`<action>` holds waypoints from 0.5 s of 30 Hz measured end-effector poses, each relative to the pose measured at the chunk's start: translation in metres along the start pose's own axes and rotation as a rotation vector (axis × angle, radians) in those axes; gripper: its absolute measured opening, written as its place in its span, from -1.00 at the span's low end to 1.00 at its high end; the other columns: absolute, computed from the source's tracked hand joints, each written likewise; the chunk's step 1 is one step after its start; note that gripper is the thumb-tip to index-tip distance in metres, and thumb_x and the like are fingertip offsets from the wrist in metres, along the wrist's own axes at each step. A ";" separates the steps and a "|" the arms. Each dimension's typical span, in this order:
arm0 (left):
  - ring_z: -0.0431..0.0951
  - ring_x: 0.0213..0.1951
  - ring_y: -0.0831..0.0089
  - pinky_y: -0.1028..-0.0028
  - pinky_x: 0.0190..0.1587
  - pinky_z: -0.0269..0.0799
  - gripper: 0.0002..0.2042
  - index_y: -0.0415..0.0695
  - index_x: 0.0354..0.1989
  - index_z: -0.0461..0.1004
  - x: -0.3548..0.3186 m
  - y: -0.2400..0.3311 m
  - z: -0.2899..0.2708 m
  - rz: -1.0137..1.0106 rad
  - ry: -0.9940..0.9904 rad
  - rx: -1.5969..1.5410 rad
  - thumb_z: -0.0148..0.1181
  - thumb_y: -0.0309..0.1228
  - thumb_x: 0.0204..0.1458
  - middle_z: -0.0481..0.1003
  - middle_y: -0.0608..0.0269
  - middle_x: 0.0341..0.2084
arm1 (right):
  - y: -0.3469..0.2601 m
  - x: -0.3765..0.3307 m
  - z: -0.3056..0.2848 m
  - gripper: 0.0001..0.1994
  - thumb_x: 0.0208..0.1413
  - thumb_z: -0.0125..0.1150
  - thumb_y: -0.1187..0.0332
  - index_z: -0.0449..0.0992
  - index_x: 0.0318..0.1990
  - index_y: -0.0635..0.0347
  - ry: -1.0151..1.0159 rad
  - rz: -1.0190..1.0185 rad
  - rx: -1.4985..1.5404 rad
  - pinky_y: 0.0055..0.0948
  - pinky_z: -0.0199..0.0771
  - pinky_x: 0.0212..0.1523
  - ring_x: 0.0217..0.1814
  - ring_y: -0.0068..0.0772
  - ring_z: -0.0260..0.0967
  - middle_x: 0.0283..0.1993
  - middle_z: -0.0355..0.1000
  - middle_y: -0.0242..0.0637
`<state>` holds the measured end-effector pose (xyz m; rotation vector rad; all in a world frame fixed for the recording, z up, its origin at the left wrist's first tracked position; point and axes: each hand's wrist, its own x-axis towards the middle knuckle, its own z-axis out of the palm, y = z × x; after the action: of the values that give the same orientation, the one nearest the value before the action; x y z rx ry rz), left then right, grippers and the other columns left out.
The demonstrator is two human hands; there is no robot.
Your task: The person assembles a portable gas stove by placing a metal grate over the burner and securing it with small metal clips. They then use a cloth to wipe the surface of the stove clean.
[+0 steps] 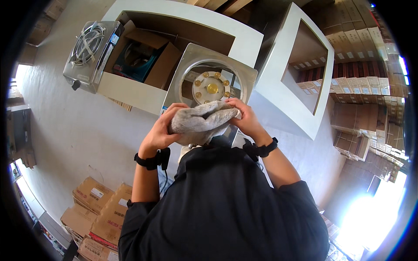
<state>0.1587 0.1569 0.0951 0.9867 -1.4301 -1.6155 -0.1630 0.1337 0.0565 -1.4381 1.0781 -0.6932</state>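
A thick, folded, off-white cloth (198,122) with grey smudges is held between my two hands, in front of my chest. My left hand (162,128) grips its left end, thumb below and fingers over the top. On its right end my right hand (247,118) has closed, fingertips on the upper fold. Just beyond is a single-burner gas stove (249,71) with a shiny metal top and a round opening. Inside that opening sits a pale burner disc (212,96) with several brass-coloured nozzles. The cloth covers the stove's near edge.
Another metal stove (87,50) with a taped grate and black knob stands left of a white bench (135,94). In the bench's recess lies an open carton (164,65) holding a teal casing (135,67). A white frame cabinet (278,102) stands right. Cartons (93,195) are stacked lower left.
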 end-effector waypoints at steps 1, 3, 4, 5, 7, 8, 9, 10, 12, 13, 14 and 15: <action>0.51 0.14 0.17 0.30 0.30 0.32 -0.48 -0.27 0.08 0.50 -0.002 0.010 0.006 -0.052 0.036 -0.052 0.36 -0.57 -0.17 0.55 0.09 0.03 | -0.006 -0.001 0.000 -0.59 0.15 0.40 0.53 0.50 0.16 0.25 -0.004 0.048 0.152 -0.40 0.44 0.21 0.19 -0.50 0.42 0.06 0.52 -0.36; 0.53 0.15 0.09 0.25 0.31 0.34 -0.53 -0.25 0.02 0.47 -0.001 0.011 0.011 0.012 0.091 0.020 0.41 -0.59 -0.15 0.56 0.02 0.05 | -0.017 -0.002 0.000 -0.62 0.19 0.36 0.51 0.48 0.16 0.24 0.026 0.063 0.310 -0.41 0.45 0.17 0.15 -0.51 0.43 0.04 0.52 -0.35; 0.54 0.16 0.05 0.22 0.31 0.35 -0.55 -0.24 -0.01 0.45 0.003 0.008 0.010 0.130 0.111 0.146 0.43 -0.60 -0.14 0.56 -0.02 0.07 | -0.022 -0.001 0.001 -0.62 0.20 0.35 0.51 0.47 0.16 0.25 0.059 0.027 0.314 -0.41 0.47 0.13 0.11 -0.52 0.44 0.03 0.54 -0.34; 0.55 0.17 0.02 0.19 0.31 0.36 -0.57 -0.22 -0.04 0.43 0.006 0.006 0.011 0.248 0.130 0.272 0.44 -0.61 -0.12 0.56 -0.05 0.09 | -0.027 0.000 0.004 -0.63 0.22 0.33 0.50 0.45 0.16 0.25 0.093 -0.009 0.320 -0.41 0.49 0.10 0.08 -0.52 0.46 0.02 0.55 -0.33; 0.53 0.24 -0.05 0.11 0.31 0.37 -0.61 -0.22 -0.11 0.38 0.015 0.008 0.030 0.469 0.197 0.155 0.41 -0.66 -0.12 0.55 -0.11 0.15 | -0.033 0.012 0.009 -0.61 0.22 0.34 0.49 0.42 0.18 0.25 0.307 0.156 0.288 -0.40 0.53 0.02 -0.03 -0.51 0.49 -0.05 0.59 -0.30; 0.52 0.27 -0.08 0.07 0.30 0.38 -0.62 -0.21 -0.15 0.36 0.021 0.009 0.042 0.576 0.231 0.092 0.39 -0.68 -0.11 0.55 -0.14 0.18 | -0.043 0.020 0.014 -0.60 0.22 0.34 0.49 0.41 0.19 0.26 0.413 0.243 0.271 -0.40 0.54 -0.02 -0.08 -0.51 0.51 -0.08 0.61 -0.29; 0.45 0.34 -0.10 0.01 0.30 0.33 -0.64 -0.18 -0.24 0.32 0.021 0.013 0.050 0.589 0.178 0.233 0.38 -0.69 -0.13 0.51 -0.11 0.24 | -0.058 0.024 0.018 -0.66 0.22 0.36 0.44 0.46 0.10 0.29 0.472 0.280 0.351 -0.39 0.55 -0.12 -0.19 -0.50 0.53 -0.16 0.64 -0.27; 0.38 0.41 -0.12 -0.06 0.31 0.28 -0.65 -0.15 -0.34 0.29 0.022 0.017 0.059 0.613 0.125 0.369 0.38 -0.71 -0.15 0.47 -0.07 0.31 | -0.056 0.025 0.022 -0.69 0.23 0.36 0.43 0.49 0.07 0.30 0.508 0.262 0.290 -0.40 0.55 -0.11 -0.18 -0.51 0.53 -0.16 0.64 -0.26; 0.27 0.49 -0.01 -0.05 0.35 0.14 -0.68 -0.12 -0.36 0.28 0.023 0.019 0.085 0.556 0.074 0.579 0.37 -0.64 -0.13 0.40 0.00 0.39 | -0.052 0.026 0.023 -0.74 0.25 0.35 0.41 0.53 0.02 0.33 0.579 0.230 0.163 -0.41 0.54 -0.10 -0.14 -0.52 0.53 -0.15 0.65 -0.24; 0.26 0.50 0.03 -0.04 0.35 0.10 -0.69 -0.12 -0.36 0.29 0.024 0.019 0.094 0.544 0.054 0.645 0.38 -0.60 -0.11 0.38 0.02 0.40 | -0.053 0.025 0.024 -0.78 0.30 0.30 0.38 0.58 -0.03 0.36 0.607 0.194 0.180 -0.41 0.52 -0.09 -0.12 -0.54 0.51 -0.14 0.65 -0.23; 0.24 0.51 0.07 -0.02 0.36 0.06 -0.70 -0.13 -0.35 0.30 0.024 0.019 0.102 0.531 0.034 0.710 0.40 -0.56 -0.09 0.36 0.04 0.42 | -0.053 0.023 0.022 -0.76 0.32 0.29 0.37 0.58 0.00 0.36 0.582 0.192 0.214 -0.42 0.52 -0.07 -0.12 -0.55 0.50 -0.14 0.64 -0.25; 0.22 0.52 0.11 -0.01 0.36 0.03 -0.70 -0.14 -0.34 0.31 0.025 0.019 0.107 0.518 0.015 0.775 0.42 -0.51 -0.08 0.34 0.06 0.44 | -0.053 0.019 0.016 -0.75 0.33 0.27 0.36 0.58 0.02 0.37 0.558 0.190 0.247 -0.43 0.52 -0.05 -0.12 -0.55 0.49 -0.14 0.64 -0.26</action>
<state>0.0516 0.1769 0.1210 0.9046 -2.1434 -0.6694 -0.1294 0.1194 0.1024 -0.9328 1.4737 -1.0818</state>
